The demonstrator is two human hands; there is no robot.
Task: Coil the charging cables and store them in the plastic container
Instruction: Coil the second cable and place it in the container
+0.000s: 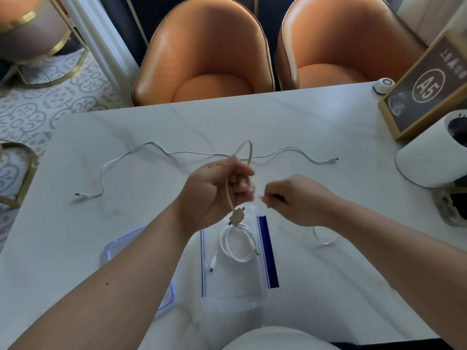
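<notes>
Restaurant (table sign, chairs)

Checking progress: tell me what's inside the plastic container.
One coiled white cable lies inside the plastic container, its plug ends loose. The left hand and dangling beige cable cover the container's far end.

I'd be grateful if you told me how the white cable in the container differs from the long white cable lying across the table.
The white cable in the container is wound into a neat loop; the long white cable lies uncoiled in loose waves. The first sits inside the clear plastic container, near the person; the second rests on the bare marble table, beyond both hands. Both are white, and neither is being touched.
</notes>
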